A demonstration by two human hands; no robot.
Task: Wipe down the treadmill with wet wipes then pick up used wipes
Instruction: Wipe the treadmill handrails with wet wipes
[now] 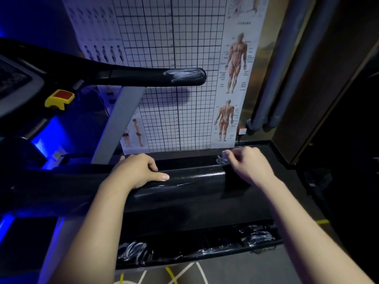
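The black treadmill fills the view from its side. My left hand (137,171) lies over the near handrail (196,179), fingers curled over its far side and thumb stretched along the top. My right hand (249,165) is further right at the far edge of the same rail, fingertips pinched on a small pale bit of wet wipe (225,153); most of the wipe is hidden. White wet smears show under those fingertips, on the far handrail (184,75) and on the lower side rail (256,235).
The console with a yellow and red safety key (60,98) sits at the left. A wall poster (174,58) with a grid and muscle charts hangs close behind the treadmill. Grey pipes (272,95) run down the wall at the right. Yellow and white floor lines show below.
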